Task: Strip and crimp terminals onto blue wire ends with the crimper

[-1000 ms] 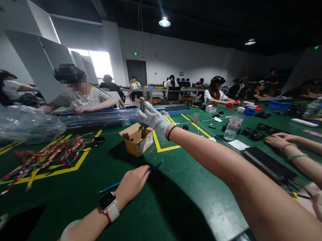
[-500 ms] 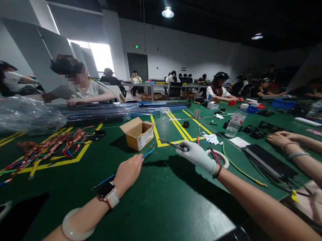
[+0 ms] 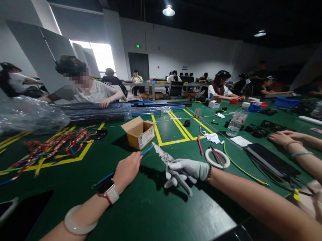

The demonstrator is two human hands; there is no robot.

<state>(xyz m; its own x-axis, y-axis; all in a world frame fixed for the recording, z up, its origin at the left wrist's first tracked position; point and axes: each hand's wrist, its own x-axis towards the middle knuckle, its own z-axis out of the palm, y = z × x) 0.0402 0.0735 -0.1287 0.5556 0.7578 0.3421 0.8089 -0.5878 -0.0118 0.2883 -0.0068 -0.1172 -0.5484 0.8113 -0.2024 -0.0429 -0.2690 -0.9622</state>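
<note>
My left hand [image 3: 129,169], bare and wearing a watch, is closed around a blue wire [image 3: 146,151]. One end of the wire sticks out past the fingertips; its other end trails behind the wrist. In my gloved right hand [image 3: 186,169] is a pair of wire strippers [image 3: 165,157] with grey handles. Their nose points up and to the left, and the tip is at the wire's free end. I cannot tell whether the jaws close on it. Just beyond both hands stands an open cardboard box [image 3: 140,134], its inside mostly hidden.
Copper-stranded wires [image 3: 58,145] lie in a pile at left. On the right are a white tape roll [image 3: 217,158], a green-yellow cable [image 3: 241,169], a water bottle [image 3: 238,120] and a black device [image 3: 272,163]. A co-worker's hands [image 3: 283,138] rest at the right edge.
My right hand has turned and moved down, bringing the strippers into side view with their tip at the wire's end. My left hand has shifted slightly left. The co-worker opposite has moved an arm.
</note>
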